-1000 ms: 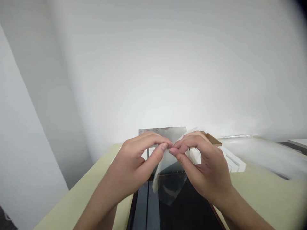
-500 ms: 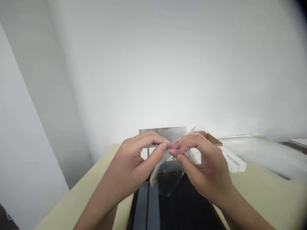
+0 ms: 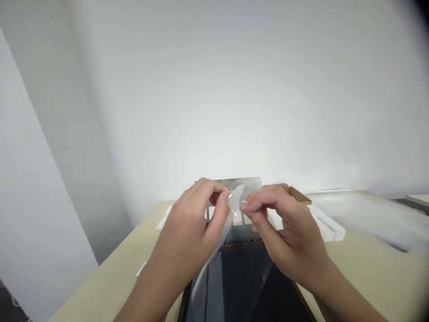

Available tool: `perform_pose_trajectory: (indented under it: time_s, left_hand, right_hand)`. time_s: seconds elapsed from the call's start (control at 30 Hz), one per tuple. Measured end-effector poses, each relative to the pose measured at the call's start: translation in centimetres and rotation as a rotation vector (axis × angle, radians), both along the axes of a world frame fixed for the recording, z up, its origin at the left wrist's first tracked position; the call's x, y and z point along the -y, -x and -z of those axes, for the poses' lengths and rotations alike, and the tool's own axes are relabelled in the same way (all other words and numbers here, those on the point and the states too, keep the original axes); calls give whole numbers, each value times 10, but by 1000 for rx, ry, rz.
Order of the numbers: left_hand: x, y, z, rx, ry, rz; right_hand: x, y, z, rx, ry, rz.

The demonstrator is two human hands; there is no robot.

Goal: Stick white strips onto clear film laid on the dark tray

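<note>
My left hand (image 3: 182, 228) pinches a clear plastic film (image 3: 218, 246) (thin, maybe a protective sheet) between thumb and fingers; my right hand (image 3: 284, 230) closes beside it, grip unclear. The film hangs above a dark glass panel (image 3: 278, 295), not yet laid flat.

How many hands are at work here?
2: the left hand pinches the top of a clear plastic film, and the right hand is beside it, its fingertips at the film. No others show.
</note>
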State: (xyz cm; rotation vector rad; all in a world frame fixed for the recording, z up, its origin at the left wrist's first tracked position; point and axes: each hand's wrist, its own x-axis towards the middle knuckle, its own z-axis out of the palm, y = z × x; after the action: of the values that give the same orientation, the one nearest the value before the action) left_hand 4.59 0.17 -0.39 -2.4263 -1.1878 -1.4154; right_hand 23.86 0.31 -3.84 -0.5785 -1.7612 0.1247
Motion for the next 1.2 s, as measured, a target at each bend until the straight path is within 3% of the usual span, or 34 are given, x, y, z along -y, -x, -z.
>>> perform_pose_trajectory:
  time_s: [0.13, 0.83, 1.2]
  left_hand:
    - [-1, 0, 2, -19, -43, -43]
    - [-5, 10, -2, 106, 58, -233]
    - [-6, 19, -8, 142, 86, -289]
  right_hand:
    - [-1, 1, 1, -17, 75, 15]
    - [5, -7, -3, -5, 158, 93]
    - [6, -12, -7, 4, 114, 152]
